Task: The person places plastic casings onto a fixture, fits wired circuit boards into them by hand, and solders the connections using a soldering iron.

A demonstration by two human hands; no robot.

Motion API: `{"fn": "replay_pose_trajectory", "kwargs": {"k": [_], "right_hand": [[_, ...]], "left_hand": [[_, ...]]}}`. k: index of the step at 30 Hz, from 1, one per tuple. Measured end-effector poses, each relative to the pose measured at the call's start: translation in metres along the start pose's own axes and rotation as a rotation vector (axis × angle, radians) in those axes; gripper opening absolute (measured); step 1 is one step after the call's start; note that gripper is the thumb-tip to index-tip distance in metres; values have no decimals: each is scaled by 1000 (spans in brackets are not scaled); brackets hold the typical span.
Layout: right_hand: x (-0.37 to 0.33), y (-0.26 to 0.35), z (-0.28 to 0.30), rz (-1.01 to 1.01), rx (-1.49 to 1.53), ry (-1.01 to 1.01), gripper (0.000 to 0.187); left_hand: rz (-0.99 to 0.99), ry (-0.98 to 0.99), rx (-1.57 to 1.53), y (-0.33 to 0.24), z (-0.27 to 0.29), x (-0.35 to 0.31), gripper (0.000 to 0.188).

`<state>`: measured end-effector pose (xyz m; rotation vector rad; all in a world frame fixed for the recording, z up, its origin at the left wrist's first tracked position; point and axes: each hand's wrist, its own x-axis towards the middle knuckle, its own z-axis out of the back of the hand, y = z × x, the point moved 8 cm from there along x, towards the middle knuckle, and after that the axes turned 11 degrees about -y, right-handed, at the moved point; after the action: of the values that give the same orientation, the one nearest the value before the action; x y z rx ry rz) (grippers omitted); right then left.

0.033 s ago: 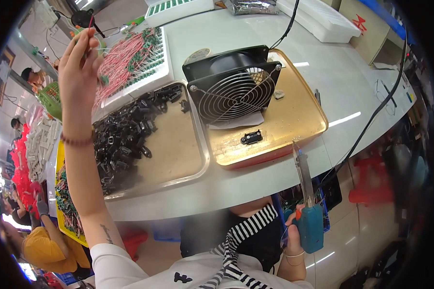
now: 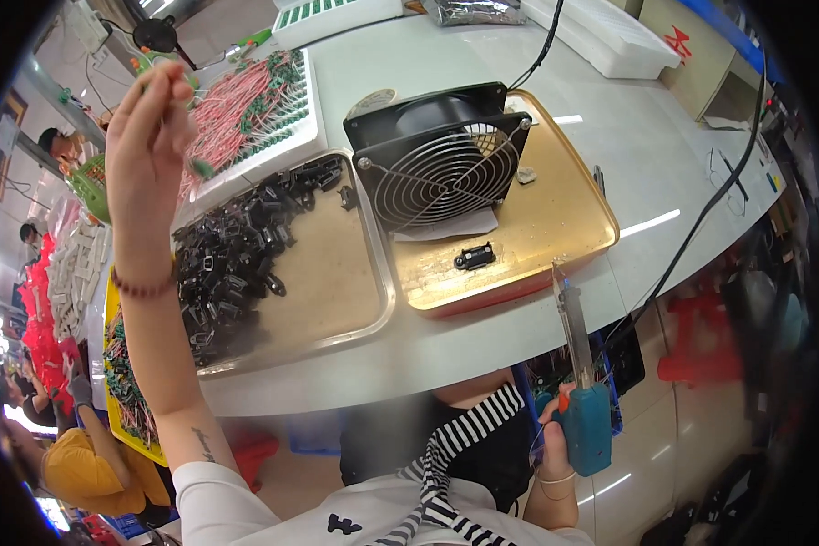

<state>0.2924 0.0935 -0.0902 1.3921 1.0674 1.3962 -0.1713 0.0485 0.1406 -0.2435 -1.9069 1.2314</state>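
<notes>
My left hand (image 2: 146, 136) is raised at the upper left with its fingers pinched together. A thin wire with a small green piece (image 2: 200, 168) appears to hang from it, blurred by motion. Beside it lie many pink and white wires with green ends (image 2: 237, 109), in a white foam tray (image 2: 313, 132). Low on the right, my right hand (image 2: 555, 450) grips the blue handle of a soldering gun (image 2: 587, 428), whose tip points up near the gold tray (image 2: 555, 227). In that tray one small black plastic part (image 2: 474, 257) lies before a black fan (image 2: 446, 177).
A metal tray (image 2: 337, 300) left of the fan holds a heap of black plastic parts (image 2: 237, 241). A black cable (image 2: 692, 241) runs down the right side. Beyond the table's left edge is a yellow bin (image 2: 114, 400) of wires, with co-workers nearby. White foam (image 2: 610, 45) lies at the back.
My left hand has dropped slightly, and the green piece now dangles beside it. The right hand and soldering gun have hardly moved.
</notes>
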Motion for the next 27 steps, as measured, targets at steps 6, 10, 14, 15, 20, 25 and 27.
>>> {"fn": "replay_pose_trajectory", "kwargs": {"k": [6,10,14,15,20,25,27], "right_hand": [[2,2,2,42,-14,70,50],[-2,12,3,-63,5,-36,53],[-6,6,12,-73,-41,-25,50],[-4,11,11,-2,-80,3,47],[-3,19,11,84,-160,37,43],[-2,20,5,27,-152,27,47],[-1,19,2,29,-116,21,49]], "left_hand": [[482,611,221,18,-94,-115,20],[588,782,121,64,-124,-146,24],[491,814,72,80,-136,-153,20],[519,794,96,82,-136,-153,19],[518,727,129,86,-138,-154,12],[230,802,744,68,-143,-143,5],[1,747,780,67,-142,-143,3]]}}
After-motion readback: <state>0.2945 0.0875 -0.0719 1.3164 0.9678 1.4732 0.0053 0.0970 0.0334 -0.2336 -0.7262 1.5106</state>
